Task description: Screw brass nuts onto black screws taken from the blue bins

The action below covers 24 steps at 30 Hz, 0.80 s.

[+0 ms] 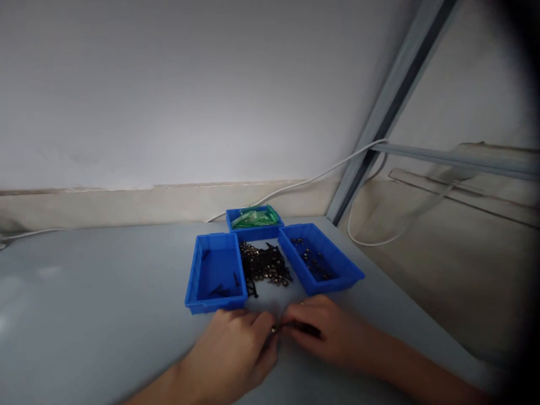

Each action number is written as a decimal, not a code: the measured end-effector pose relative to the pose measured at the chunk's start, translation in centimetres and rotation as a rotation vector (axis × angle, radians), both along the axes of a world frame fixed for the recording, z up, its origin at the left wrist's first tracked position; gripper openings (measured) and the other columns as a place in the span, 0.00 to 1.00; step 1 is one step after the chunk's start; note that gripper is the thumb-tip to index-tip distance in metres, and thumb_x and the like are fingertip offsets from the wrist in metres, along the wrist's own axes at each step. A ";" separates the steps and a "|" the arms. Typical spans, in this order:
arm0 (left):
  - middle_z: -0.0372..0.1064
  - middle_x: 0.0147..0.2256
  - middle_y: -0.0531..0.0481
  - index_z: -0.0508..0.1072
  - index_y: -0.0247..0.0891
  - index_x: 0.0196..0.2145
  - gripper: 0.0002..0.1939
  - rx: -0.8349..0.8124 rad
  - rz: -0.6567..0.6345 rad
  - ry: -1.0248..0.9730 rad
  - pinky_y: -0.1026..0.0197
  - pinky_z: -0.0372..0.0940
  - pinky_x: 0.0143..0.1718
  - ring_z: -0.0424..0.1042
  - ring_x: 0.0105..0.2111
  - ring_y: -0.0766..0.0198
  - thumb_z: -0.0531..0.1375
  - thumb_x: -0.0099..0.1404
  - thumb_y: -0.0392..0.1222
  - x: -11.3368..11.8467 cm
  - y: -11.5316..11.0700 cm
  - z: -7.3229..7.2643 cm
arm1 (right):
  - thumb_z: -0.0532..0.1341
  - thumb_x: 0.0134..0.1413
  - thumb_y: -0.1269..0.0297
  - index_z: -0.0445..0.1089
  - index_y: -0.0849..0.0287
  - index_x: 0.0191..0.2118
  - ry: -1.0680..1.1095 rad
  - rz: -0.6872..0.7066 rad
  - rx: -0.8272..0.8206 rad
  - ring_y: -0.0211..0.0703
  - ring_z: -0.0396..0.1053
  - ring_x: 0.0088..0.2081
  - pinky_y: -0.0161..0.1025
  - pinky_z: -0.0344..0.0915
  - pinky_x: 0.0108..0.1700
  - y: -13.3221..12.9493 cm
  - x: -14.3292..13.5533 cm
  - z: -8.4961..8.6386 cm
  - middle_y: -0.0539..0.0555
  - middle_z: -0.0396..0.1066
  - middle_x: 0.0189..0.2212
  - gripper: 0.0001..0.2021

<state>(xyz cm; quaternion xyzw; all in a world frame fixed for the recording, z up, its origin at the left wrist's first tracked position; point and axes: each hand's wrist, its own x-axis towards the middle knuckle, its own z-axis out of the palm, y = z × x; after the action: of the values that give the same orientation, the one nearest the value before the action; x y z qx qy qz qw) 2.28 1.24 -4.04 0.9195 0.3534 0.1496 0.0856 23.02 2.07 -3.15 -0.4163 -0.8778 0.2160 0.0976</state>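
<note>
My left hand [236, 351] is closed in a pinch, and a small shiny metal piece [274, 329] shows at its thumb and index fingertips. Right against it, my right hand [320, 326] is also pinched; what its fingertips hold is hidden and too dark to name. Both hands meet just in front of a loose pile of dark screws and small brass-coloured metal pieces [265, 261]. A blue bin [192, 281] left of the pile has a few dark screws inside. In the blue bin on the right [343, 264] lie several small brass-coloured and dark pieces.
Behind the pile, a third blue bin [257, 232] holds green plastic packets [255, 217]. All stand on a grey table [105, 298] against a wall. A white cable [312, 179] runs along the back to a grey metal post [379, 121] at the table's right edge.
</note>
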 end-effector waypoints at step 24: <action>0.74 0.31 0.49 0.69 0.36 0.38 0.07 -0.097 0.096 0.054 0.58 0.69 0.28 0.75 0.29 0.55 0.52 0.71 0.38 0.0 0.1 0.6 | 0.55 0.57 0.71 0.70 0.57 0.29 -0.044 0.099 -0.025 0.44 0.71 0.31 0.38 0.63 0.33 1.2 -1.2 1.3 0.51 0.73 0.26 0.09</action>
<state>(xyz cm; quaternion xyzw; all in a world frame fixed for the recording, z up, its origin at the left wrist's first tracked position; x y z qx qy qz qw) 2.31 1.36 -3.45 0.8999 0.4061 0.1115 0.1131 21.77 3.25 -1.81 -0.3783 -0.8964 0.2224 0.0622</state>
